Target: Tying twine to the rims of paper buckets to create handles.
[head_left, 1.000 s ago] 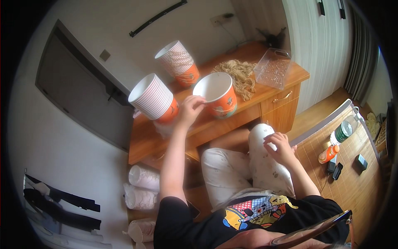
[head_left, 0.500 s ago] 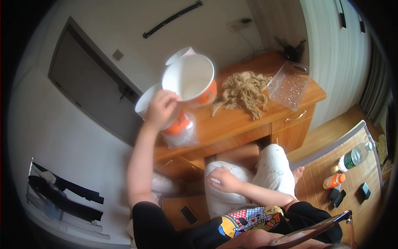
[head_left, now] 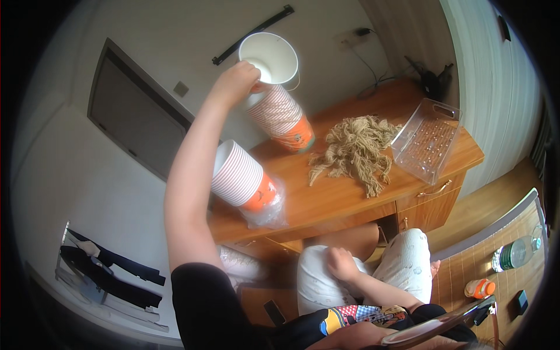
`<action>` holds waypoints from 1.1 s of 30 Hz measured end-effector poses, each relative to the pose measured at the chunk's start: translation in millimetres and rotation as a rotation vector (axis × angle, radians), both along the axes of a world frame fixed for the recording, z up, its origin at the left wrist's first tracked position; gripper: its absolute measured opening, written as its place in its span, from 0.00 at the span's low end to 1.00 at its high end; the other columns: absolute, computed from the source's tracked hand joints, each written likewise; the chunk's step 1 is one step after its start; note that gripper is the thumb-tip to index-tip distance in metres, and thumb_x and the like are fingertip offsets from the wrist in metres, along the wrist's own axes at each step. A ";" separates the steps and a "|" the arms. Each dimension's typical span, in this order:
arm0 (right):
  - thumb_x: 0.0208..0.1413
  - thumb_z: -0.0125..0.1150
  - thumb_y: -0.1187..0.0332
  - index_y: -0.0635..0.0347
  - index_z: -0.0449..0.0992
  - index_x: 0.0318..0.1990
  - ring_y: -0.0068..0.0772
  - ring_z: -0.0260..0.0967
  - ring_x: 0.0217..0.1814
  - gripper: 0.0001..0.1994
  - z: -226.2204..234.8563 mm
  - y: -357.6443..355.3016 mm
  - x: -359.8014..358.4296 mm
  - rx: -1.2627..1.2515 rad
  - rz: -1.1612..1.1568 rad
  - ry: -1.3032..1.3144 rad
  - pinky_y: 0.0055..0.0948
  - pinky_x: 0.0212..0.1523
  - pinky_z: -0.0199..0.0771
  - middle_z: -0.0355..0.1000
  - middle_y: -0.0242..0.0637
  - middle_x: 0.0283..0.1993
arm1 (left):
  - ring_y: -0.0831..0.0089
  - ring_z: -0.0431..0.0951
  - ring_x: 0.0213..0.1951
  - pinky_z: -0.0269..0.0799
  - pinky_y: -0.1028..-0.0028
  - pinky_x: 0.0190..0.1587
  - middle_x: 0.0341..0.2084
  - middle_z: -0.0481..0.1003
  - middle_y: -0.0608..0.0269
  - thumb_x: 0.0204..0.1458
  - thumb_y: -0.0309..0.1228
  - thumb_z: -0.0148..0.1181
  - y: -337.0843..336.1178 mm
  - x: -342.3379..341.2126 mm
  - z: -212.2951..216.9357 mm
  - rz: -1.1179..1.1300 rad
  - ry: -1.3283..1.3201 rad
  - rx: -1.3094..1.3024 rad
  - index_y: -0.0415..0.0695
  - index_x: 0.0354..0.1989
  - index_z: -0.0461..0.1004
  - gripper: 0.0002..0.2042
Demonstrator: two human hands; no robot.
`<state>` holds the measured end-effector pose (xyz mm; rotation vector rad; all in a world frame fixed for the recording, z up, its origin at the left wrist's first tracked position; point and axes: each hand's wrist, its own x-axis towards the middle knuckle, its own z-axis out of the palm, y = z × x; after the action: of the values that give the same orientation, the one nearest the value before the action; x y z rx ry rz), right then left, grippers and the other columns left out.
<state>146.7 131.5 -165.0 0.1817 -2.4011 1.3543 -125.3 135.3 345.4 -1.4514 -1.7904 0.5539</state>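
Note:
My left hand (head_left: 238,80) is raised and grips the rim of a white paper cup (head_left: 273,57), held just above a tall tilted stack of striped orange-and-white paper cups (head_left: 281,119) on the wooden desk (head_left: 350,192). A second stack of the same cups (head_left: 240,178) stands nearer me on a clear plastic wrapper (head_left: 269,211), partly behind my forearm. My right hand (head_left: 341,263) rests on my lap over white shorts, fingers curled and holding nothing.
A heap of beige twine (head_left: 356,150) lies in the middle of the desk. A clear plastic tray (head_left: 427,140) sits at its right end. A bottle (head_left: 513,254), an orange container (head_left: 479,287) and a dark gadget (head_left: 518,302) lie on the mat at right.
My left hand carried the white cup up and to the right, from over the near stack to just above the far stack. My right hand stayed on my lap.

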 end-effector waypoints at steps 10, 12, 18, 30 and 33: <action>0.48 0.58 0.67 0.58 0.70 0.46 0.47 0.69 0.48 0.16 -9.8 -4.0 -8.6 -0.060 -0.061 -0.096 0.46 0.46 0.66 0.73 0.42 0.43 | 0.59 0.75 0.42 0.73 0.63 0.42 0.33 0.76 0.56 0.51 0.28 0.58 28.8 -50.0 -6.4 0.104 -0.052 0.035 0.42 0.32 0.74 0.04; 0.47 0.58 0.66 0.58 0.70 0.45 0.47 0.69 0.48 0.16 -10.1 -3.6 -8.0 -0.076 -0.064 -0.100 0.46 0.46 0.66 0.73 0.42 0.43 | 0.58 0.75 0.43 0.73 0.64 0.43 0.33 0.76 0.56 0.50 0.28 0.58 26.8 -56.6 -6.6 0.158 -0.097 0.075 0.41 0.32 0.75 0.04; 0.47 0.59 0.66 0.58 0.71 0.46 0.47 0.68 0.48 0.17 -12.9 -2.7 -8.2 -0.095 -0.057 -0.114 0.45 0.47 0.66 0.73 0.41 0.43 | 0.63 0.80 0.36 0.75 0.69 0.39 0.31 0.79 0.53 0.51 0.31 0.62 -1.1 -90.1 -10.1 0.205 -0.447 0.424 0.38 0.36 0.77 0.09; 0.47 0.59 0.65 0.57 0.71 0.46 0.47 0.68 0.48 0.16 -13.1 -4.7 -9.2 -0.083 -0.077 -0.115 0.44 0.47 0.66 0.73 0.42 0.43 | 0.73 0.79 0.33 0.72 0.72 0.38 0.28 0.80 0.57 0.56 0.40 0.58 -24.6 -135.5 -53.0 0.247 -0.849 0.783 0.36 0.35 0.79 0.16; 0.47 0.59 0.65 0.57 0.72 0.45 0.47 0.68 0.48 0.16 -12.8 -5.7 -10.2 -0.091 -0.072 -0.117 0.44 0.47 0.66 0.73 0.41 0.43 | 0.73 0.78 0.32 0.71 0.73 0.37 0.28 0.80 0.58 0.56 0.41 0.57 -27.8 -143.3 -64.2 0.223 -0.922 0.784 0.37 0.35 0.79 0.17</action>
<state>136.5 125.8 -177.8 -0.0082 -2.4086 1.4745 -268.6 107.6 281.2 -0.9705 -2.4529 -0.8048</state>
